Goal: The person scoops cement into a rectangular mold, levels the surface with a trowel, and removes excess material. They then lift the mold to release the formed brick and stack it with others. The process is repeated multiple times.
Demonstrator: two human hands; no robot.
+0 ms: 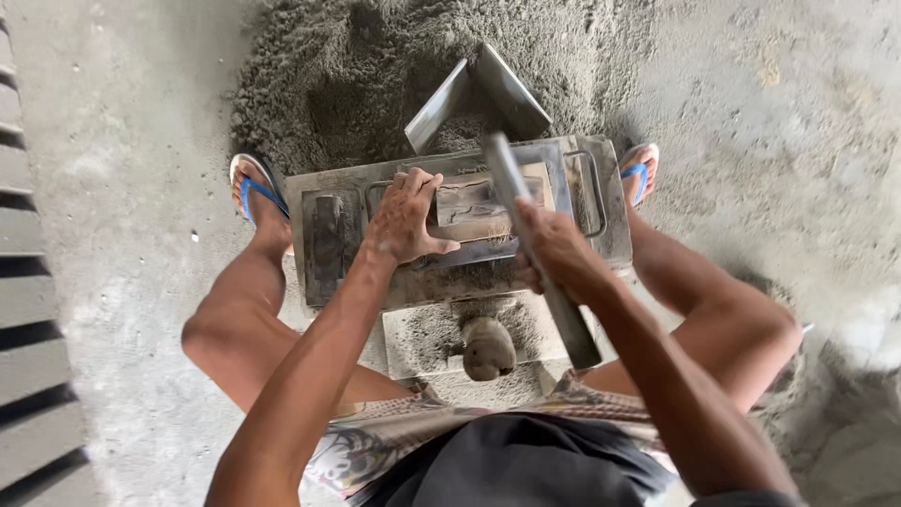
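Observation:
I look down at a grey metal block mould (324, 239) on the concrete floor between my feet. My left hand (405, 218) rests spread on the mould's top plate, by a wooden insert (469, 202). My right hand (556, 249) grips a long flat metal bar (511, 183) that slants over the mould toward my lap. A V-shaped metal scoop (511, 94) stands in the sand just beyond the mould. A concrete block (422, 338) with a rounded lump (489, 349) on it lies below the mould.
A heap of dark sand mix (328, 84) spreads at the top. My feet wear blue flip-flops, the left one (255, 192) and the right one (640, 174), on either side of the mould. Cast blocks in a row (28, 282) line the left edge.

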